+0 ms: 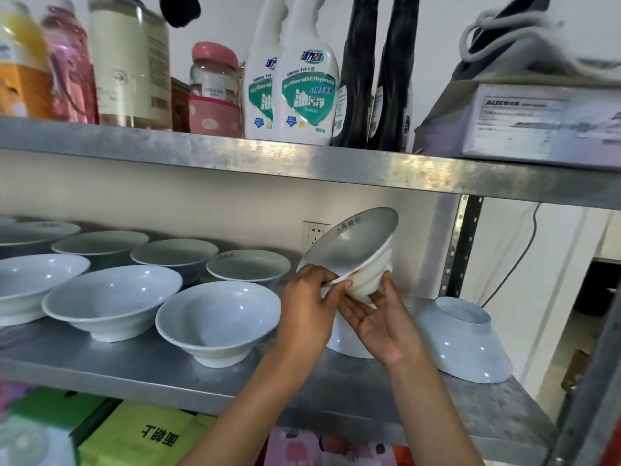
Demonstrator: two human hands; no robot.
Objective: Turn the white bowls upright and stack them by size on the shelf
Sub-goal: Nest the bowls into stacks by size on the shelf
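Both hands hold a tilted white bowl (pixel 353 245) in the air above the right part of the middle metal shelf (pixel 134 371), its mouth turned up and to the left so the grey inside and some dark lettering near the rim show. The left hand (pixel 307 306) pinches the lower rim, thumb on the inside edge and curled fingers (pixel 332 280) behind it. The right hand (pixel 383 322) lies palm up under the bowl's foot, its fingers (pixel 356 309) nearly straight and spread, with the thumb rising along the bowl's outer wall. Ridges on the outside suggest more than one bowl nested together, though this cannot be told for certain. Just behind and below the hands sits another white bowl (pixel 346 343), mostly hidden by them. To the right, near the shelf's end, an upside-down bowl (pixel 462 339) rests on its rim with its foot ring up. To the left, upright bowls stand in two rows: the nearest front one (pixel 218 322) is just beside the left hand, then a second (pixel 112 299) and a third (pixel 33 285), with smaller ones (pixel 248 265) in the row behind them. The upper shelf (pixel 235 156) carries white spray bottles (pixel 304 92), a pink-lidded jar (pixel 215 92), dark bottles (pixel 376 72) and a cardboard box (pixel 537 119). Green boxes (pixel 134 432) lie below the middle shelf.
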